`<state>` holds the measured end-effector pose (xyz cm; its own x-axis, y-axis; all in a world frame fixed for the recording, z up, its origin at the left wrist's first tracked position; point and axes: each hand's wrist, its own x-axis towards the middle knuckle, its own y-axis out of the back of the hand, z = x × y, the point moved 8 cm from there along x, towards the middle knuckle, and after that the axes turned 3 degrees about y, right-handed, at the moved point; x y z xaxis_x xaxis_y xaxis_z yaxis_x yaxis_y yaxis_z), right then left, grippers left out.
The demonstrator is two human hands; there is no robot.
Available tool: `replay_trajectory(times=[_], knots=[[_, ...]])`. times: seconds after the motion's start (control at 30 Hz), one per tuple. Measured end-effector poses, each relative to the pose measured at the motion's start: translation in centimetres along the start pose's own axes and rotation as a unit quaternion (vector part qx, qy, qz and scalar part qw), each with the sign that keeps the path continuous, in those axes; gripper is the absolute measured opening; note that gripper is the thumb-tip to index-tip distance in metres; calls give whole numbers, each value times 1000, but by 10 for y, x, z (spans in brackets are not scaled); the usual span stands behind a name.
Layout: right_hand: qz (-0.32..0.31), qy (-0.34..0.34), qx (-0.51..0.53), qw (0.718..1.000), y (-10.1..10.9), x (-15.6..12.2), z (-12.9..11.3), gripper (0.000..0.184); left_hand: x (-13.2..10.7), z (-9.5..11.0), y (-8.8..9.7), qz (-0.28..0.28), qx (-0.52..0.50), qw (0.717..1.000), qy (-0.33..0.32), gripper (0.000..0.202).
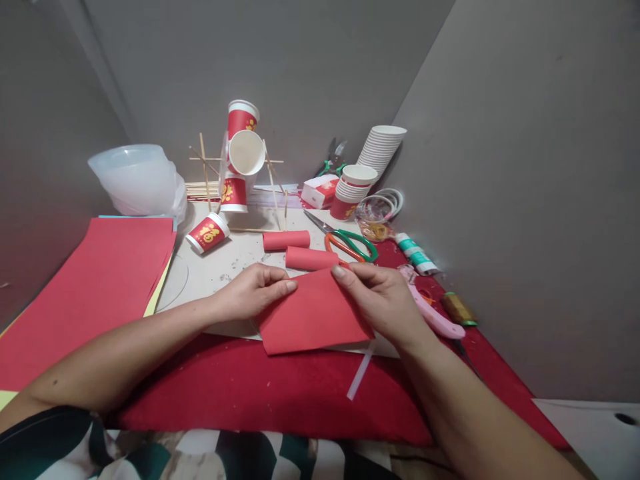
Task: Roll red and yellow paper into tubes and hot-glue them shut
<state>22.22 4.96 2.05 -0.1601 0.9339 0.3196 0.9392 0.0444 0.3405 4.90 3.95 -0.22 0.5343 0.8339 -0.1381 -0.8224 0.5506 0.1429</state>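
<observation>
Between both hands is a piece of red paper (315, 313), held by its upper edge with its lower part hanging toward me. My left hand (263, 290) pinches the upper left corner, thumb on top. At the upper right corner, my right hand (377, 297) grips the sheet between thumb and fingers. Just beyond the sheet lie two rolled red paper tubes, a nearer tube (313, 258) and a farther tube (287, 240). Scissors (345, 240) with green and orange handles rest behind my right hand. A translucent stick (360, 377) lies below the paper's right side.
A structure of paper cups (234, 193) and wooden sticks stands at the back, with a tipped cup (207, 233) beside it. Red sheets (105, 280) are stacked left. Cup stacks (383, 150), a pink glue gun (435, 313) and thread spools (457, 309) line the right.
</observation>
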Motion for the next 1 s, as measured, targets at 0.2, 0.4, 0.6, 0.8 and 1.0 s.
replay_trajectory(times=[0.2,0.4,0.6,0.8,1.0], knots=[[71,2,6,997,14,-1,5,44,0,9,21,112,-48,992,-42,38],[127,2,0,992,25,-2,5,43,0,9,39,192,-119,971,-75,40],[179,15,11,984,37,-2,2,43,1,-4,60,261,-179,947,-49,32],[184,53,-14,981,36,-4,-8,46,4,3,39,181,-230,954,-61,36],[214,112,-52,969,38,-14,-23,47,-8,13,10,130,-196,969,-71,32]])
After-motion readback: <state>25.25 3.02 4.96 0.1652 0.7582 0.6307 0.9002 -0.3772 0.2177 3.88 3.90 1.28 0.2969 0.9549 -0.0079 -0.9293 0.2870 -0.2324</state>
